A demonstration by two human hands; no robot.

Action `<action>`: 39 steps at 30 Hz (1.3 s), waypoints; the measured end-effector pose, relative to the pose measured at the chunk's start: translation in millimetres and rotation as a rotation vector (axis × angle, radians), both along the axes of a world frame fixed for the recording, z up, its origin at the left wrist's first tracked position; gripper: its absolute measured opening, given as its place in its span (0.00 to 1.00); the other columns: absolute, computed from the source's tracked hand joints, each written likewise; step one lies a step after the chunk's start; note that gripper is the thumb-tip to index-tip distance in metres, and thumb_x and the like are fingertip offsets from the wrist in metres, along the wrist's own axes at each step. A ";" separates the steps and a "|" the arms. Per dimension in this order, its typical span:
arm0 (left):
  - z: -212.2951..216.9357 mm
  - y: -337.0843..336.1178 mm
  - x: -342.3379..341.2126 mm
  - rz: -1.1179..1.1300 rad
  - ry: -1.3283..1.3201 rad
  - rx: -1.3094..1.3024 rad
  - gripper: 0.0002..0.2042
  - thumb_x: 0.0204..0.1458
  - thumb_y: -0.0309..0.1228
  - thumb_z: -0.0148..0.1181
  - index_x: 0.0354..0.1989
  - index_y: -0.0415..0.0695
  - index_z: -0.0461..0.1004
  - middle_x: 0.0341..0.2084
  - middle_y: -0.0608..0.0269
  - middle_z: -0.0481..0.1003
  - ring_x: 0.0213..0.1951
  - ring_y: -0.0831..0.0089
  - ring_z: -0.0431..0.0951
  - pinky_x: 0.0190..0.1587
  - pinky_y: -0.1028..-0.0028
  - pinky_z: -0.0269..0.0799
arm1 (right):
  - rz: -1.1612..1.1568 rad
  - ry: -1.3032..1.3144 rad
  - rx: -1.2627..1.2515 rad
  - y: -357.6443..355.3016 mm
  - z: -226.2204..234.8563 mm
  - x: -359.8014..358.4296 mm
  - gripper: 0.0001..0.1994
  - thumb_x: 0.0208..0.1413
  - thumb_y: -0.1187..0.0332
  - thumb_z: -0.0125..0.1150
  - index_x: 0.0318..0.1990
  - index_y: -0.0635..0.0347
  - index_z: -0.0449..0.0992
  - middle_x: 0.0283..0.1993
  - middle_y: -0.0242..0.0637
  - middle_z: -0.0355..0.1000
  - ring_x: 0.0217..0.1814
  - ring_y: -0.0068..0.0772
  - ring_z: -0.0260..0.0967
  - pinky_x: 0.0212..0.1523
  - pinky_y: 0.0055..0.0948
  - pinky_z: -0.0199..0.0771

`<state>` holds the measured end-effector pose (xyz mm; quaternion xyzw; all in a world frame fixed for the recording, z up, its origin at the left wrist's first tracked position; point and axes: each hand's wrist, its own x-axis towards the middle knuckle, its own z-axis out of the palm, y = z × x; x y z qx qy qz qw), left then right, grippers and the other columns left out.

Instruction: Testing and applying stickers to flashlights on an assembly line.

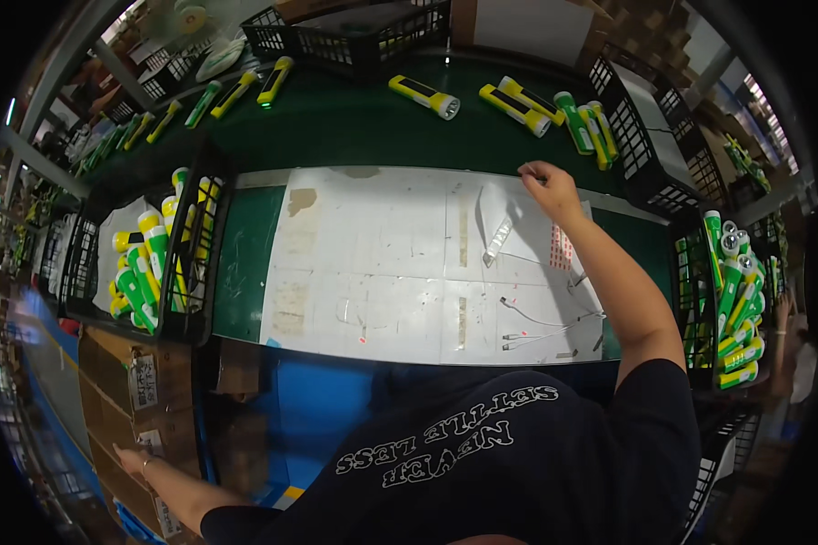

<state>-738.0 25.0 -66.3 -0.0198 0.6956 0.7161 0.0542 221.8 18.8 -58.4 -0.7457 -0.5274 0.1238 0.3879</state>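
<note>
Seven torches (424, 96) lie loose on the far green bench (354, 127): two at the left, one in the middle, four at the right. Black crates (200, 272) number perhaps five; their stacked torches blur past counting.

Black crate of yellow and green flashlights (145, 263) sat at nine o'clock, loose flashlights (527, 104) lay at one o'clock, another filled crate (732, 300) stood at three o'clock.

What is pinched in the right hand (549, 186) is too small to be told; the left hand (134, 461) is blurred near the rim; the crate (711, 359) is cut off at the right.
</note>
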 end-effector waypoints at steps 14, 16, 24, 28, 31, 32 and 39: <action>64.5 31.2 335.7 -0.796 0.942 0.177 0.12 0.55 0.26 0.48 0.46 0.34 0.69 0.50 0.58 0.62 0.52 0.67 0.66 0.51 0.72 0.67 | -0.681 -0.495 -0.582 9.2 -6.8 174.2 0.22 0.46 0.57 0.60 0.46 0.60 0.69 0.44 0.46 0.69 0.42 0.45 0.73 0.38 0.40 0.73; 68.1 42.5 414.0 -0.959 0.813 0.254 0.16 0.54 0.25 0.50 0.52 0.39 0.62 0.45 0.61 0.65 0.45 0.71 0.69 0.45 0.76 0.67 | -0.582 -0.224 -0.528 1.3 4.7 172.8 0.21 0.45 0.55 0.60 0.40 0.63 0.72 0.39 0.48 0.74 0.44 0.43 0.73 0.41 0.42 0.71; 48.1 24.5 730.5 -2.346 -0.602 0.205 0.25 0.59 0.46 0.38 0.58 0.38 0.59 0.47 0.53 0.69 0.49 0.66 0.70 0.51 0.68 0.67 | 0.385 1.736 -0.076 -88.9 48.2 26.7 0.22 0.62 0.51 0.40 0.45 0.63 0.68 0.11 0.21 0.47 0.09 0.13 0.39 0.13 0.15 0.40; 61.7 -3.5 807.0 -2.346 -1.453 0.218 0.28 0.59 0.49 0.35 0.60 0.40 0.54 0.48 0.53 0.68 0.51 0.63 0.68 0.54 0.62 0.64 | 0.289 2.077 -0.109 -140.6 51.0 -58.3 0.22 0.64 0.55 0.35 0.52 0.65 0.64 0.28 0.33 0.70 0.10 0.12 0.41 0.13 0.15 0.41; 40.4 -11.9 811.8 -2.311 -1.681 0.302 0.24 0.57 0.47 0.43 0.55 0.42 0.61 0.38 0.56 0.72 0.48 0.64 0.70 0.54 0.59 0.64 | 0.410 1.813 -0.212 -158.3 30.6 -62.5 0.18 0.63 0.59 0.39 0.49 0.66 0.66 0.37 0.37 0.72 0.11 0.11 0.42 0.12 0.14 0.41; 39.7 -17.3 808.9 -2.241 -1.595 0.184 0.22 0.56 0.46 0.47 0.50 0.41 0.65 0.36 0.56 0.73 0.48 0.64 0.70 0.51 0.60 0.68 | 0.312 1.757 -0.245 -164.6 21.5 -59.3 0.17 0.62 0.60 0.42 0.48 0.66 0.66 0.36 0.37 0.72 0.11 0.11 0.42 0.12 0.14 0.41; 25.1 -28.5 791.2 -2.106 -1.396 -0.066 0.19 0.56 0.47 0.47 0.45 0.43 0.64 0.34 0.58 0.70 0.28 0.71 0.72 0.28 0.71 0.73 | 0.144 1.557 -0.267 -185.1 8.7 -53.5 0.13 0.60 0.63 0.47 0.44 0.64 0.69 0.30 0.33 0.69 0.11 0.11 0.42 0.12 0.15 0.40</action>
